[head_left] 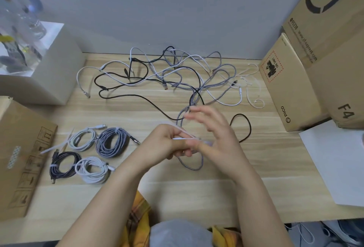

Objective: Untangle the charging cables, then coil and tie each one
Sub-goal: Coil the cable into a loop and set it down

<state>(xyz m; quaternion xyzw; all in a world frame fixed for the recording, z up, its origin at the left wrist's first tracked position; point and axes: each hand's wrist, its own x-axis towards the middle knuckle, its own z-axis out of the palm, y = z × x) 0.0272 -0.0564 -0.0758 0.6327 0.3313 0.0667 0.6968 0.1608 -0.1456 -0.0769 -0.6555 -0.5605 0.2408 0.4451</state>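
Note:
A tangle of black, white and grey braided cables sprawls across the back of the wooden desk. My left hand curls round a grey braided cable whose loop hangs below my fingers. It also pinches a thin white tie. My right hand hovers just right of it, thumb near the tie's end and blurred fingers spread above. Several coiled, tied cables lie at the left: a white coil, a grey braided coil, a black coil and a second white coil.
Loose white ties lie by the coils. Cardboard boxes stand at the right and the left. A white box sits at the back left, and a white sheet lies at the right edge.

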